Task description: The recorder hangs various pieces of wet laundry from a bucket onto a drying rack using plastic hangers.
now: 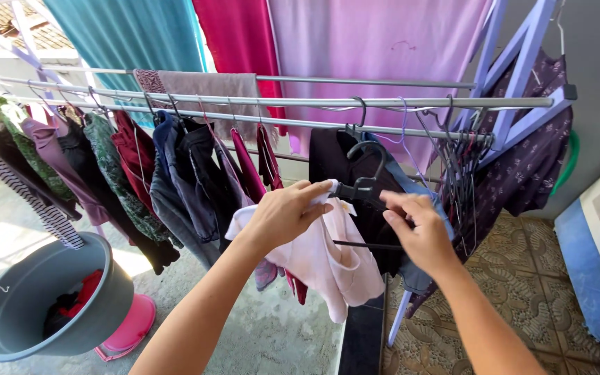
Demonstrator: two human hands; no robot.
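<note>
A grey tub (pixel 32 305) sits near dark clothes (pixel 175 173) hung on the drying rack (pixel 411 102).

Your single head view looks forward and slightly down from close range, facing the rack (pixel 300 102), with your forearms entering from below.

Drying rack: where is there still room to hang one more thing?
The rails are bare between the grey towel and the bunch of empty hangers, above the black hanger both hands hold. Left of the towel, hung clothes are packed tight.
</note>
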